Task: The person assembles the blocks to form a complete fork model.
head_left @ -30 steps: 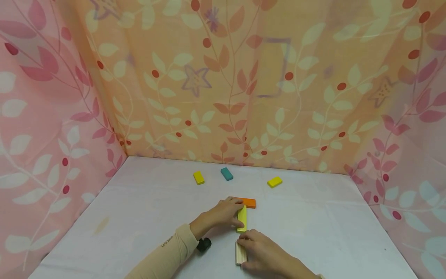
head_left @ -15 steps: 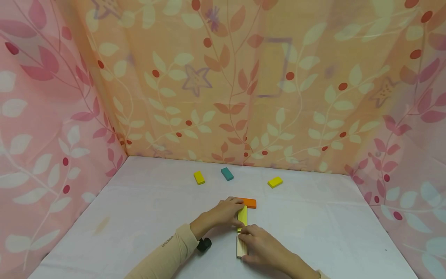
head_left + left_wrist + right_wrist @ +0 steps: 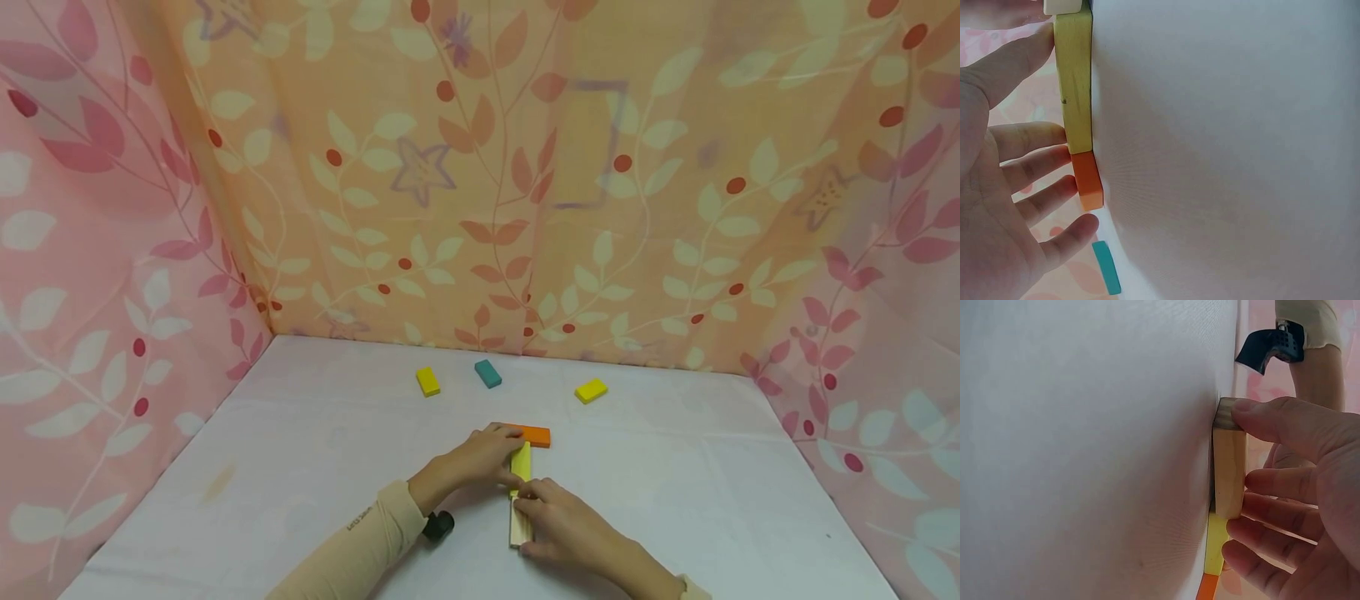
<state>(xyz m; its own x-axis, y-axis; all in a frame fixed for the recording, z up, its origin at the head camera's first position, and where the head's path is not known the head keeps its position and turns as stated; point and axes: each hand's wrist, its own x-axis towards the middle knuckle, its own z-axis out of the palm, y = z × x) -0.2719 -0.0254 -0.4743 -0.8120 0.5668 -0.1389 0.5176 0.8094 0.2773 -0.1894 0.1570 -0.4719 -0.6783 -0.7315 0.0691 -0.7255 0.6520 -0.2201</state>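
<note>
In the head view my left hand (image 3: 486,457) lies over a pale yellow block (image 3: 522,463) and the left part of an orange block (image 3: 536,437). Its spread fingertips touch the two blocks, with the thumb toward the yellow block's near end. The orange block lies crosswise at the yellow one's far end. My right hand (image 3: 566,527) holds a plain wooden block (image 3: 1230,472) between thumb and fingers, the thumb on its near end. That block lines up lengthwise with the yellow one, its far end close against it; fingers partly cover the join.
Toward the back of the white-covered table (image 3: 300,433) lie a bright yellow block (image 3: 428,382), a teal block (image 3: 488,374) and another yellow block (image 3: 591,391). A black device (image 3: 438,526) sits at my left wrist. Patterned cloth walls (image 3: 480,250) stand around the table.
My right hand has slid the wooden block away from me, up to the near end of the pale yellow block. The left hand stays in place.
</note>
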